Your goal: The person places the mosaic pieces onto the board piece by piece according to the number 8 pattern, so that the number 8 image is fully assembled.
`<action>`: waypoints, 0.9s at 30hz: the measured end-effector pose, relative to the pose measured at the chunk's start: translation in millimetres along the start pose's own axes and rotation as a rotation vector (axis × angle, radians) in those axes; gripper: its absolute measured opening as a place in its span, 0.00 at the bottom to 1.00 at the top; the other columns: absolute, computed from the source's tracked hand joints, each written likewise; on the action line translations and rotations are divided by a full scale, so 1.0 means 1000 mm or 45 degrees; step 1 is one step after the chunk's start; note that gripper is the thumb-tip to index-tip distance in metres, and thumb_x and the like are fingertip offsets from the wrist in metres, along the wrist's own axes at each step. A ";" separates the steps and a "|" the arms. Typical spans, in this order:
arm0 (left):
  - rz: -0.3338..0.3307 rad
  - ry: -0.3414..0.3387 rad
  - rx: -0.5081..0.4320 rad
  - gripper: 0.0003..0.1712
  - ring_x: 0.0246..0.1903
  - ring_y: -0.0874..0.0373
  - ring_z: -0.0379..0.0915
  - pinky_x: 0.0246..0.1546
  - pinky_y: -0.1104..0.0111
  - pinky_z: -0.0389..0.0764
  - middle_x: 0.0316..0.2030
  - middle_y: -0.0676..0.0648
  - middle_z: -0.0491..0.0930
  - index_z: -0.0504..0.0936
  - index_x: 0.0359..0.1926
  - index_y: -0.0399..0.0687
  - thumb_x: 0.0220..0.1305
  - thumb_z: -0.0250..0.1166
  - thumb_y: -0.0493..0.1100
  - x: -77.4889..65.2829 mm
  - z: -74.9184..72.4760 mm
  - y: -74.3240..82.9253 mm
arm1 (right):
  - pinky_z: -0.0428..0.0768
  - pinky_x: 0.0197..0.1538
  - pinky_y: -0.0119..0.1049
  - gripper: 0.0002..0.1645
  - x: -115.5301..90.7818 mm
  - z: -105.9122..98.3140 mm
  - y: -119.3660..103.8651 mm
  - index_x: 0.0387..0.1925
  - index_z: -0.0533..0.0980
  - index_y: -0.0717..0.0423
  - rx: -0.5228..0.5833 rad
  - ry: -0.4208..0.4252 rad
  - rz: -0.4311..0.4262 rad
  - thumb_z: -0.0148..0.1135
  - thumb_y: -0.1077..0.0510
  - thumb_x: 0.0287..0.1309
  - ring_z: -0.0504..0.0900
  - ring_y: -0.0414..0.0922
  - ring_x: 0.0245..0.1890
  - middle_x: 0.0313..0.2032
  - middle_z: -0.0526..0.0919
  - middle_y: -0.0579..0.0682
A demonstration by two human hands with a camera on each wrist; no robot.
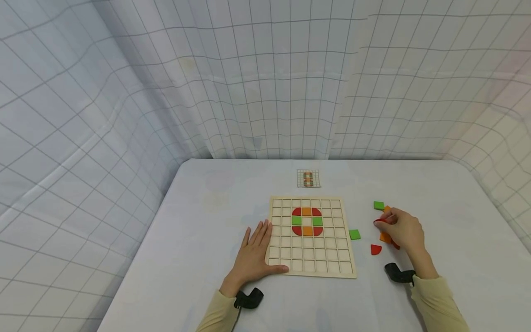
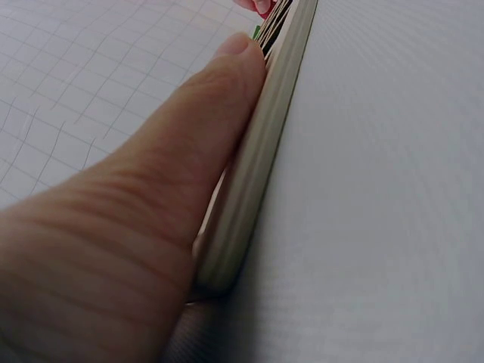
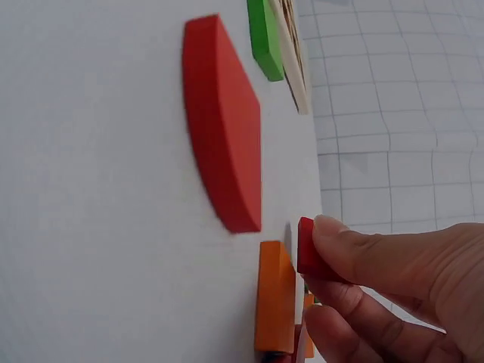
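Note:
My left hand (image 1: 252,258) rests along the left edge and lower left corner of a wooden grid board (image 1: 296,253), its fingers straight and its thumb over the front edge. Set in the board is a ring of red corner pieces, orange squares and green squares (image 1: 296,220). To the right of the board, my right hand (image 1: 404,229) pinches a red block (image 3: 314,253) between thumb and fingers. Below that hand lie an orange block (image 3: 274,295) and other pieces it partly hides. A red quarter-round block (image 3: 227,128) lies nearer the front.
A small pattern card (image 1: 308,179) lies behind the board. One green square (image 1: 354,234) sits beside the board's right edge, another green square (image 1: 379,205) farther back. A gridded white curtain (image 1: 265,92) hangs behind the white table (image 1: 207,207).

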State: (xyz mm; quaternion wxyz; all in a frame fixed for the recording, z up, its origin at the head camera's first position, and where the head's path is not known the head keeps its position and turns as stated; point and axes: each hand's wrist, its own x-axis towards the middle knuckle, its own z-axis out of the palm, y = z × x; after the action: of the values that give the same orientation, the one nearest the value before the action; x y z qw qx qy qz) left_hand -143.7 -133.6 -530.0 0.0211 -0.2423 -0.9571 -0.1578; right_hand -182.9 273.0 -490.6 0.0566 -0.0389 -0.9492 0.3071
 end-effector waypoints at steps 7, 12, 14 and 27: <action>-0.005 0.003 -0.015 0.69 0.72 0.51 0.33 0.68 0.52 0.33 0.73 0.43 0.41 0.42 0.74 0.39 0.47 0.55 0.81 -0.001 -0.001 0.001 | 0.74 0.25 0.36 0.10 -0.002 0.002 -0.020 0.35 0.81 0.62 0.143 -0.034 -0.085 0.69 0.60 0.54 0.79 0.48 0.29 0.28 0.82 0.51; -0.005 0.001 -0.017 0.69 0.72 0.52 0.33 0.68 0.52 0.32 0.73 0.43 0.41 0.42 0.74 0.39 0.46 0.54 0.82 -0.001 0.000 0.000 | 0.74 0.24 0.33 0.08 -0.005 0.009 -0.037 0.38 0.81 0.62 0.202 -0.133 -0.153 0.67 0.63 0.56 0.79 0.45 0.28 0.28 0.82 0.50; -0.003 0.002 -0.015 0.69 0.72 0.52 0.33 0.68 0.52 0.32 0.73 0.43 0.41 0.42 0.74 0.39 0.46 0.53 0.82 -0.001 0.000 0.000 | 0.74 0.26 0.33 0.08 -0.007 0.014 -0.045 0.39 0.81 0.62 0.227 -0.170 -0.185 0.66 0.64 0.55 0.78 0.45 0.28 0.29 0.82 0.49; 0.002 0.009 0.010 0.69 0.72 0.52 0.33 0.68 0.52 0.33 0.73 0.43 0.42 0.43 0.74 0.39 0.46 0.54 0.82 0.000 0.000 -0.001 | 0.78 0.31 0.34 0.08 -0.009 0.044 -0.091 0.33 0.82 0.59 0.371 -0.379 -0.310 0.72 0.60 0.51 0.79 0.42 0.27 0.27 0.82 0.45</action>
State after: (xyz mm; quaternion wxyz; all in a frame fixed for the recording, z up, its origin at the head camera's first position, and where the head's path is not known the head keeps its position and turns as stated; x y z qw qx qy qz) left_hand -144.5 -134.1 -530.5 0.0256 -0.2425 -0.9574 -0.1548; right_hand -182.9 173.2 -473.3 -0.0424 0.1301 -0.8904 0.4342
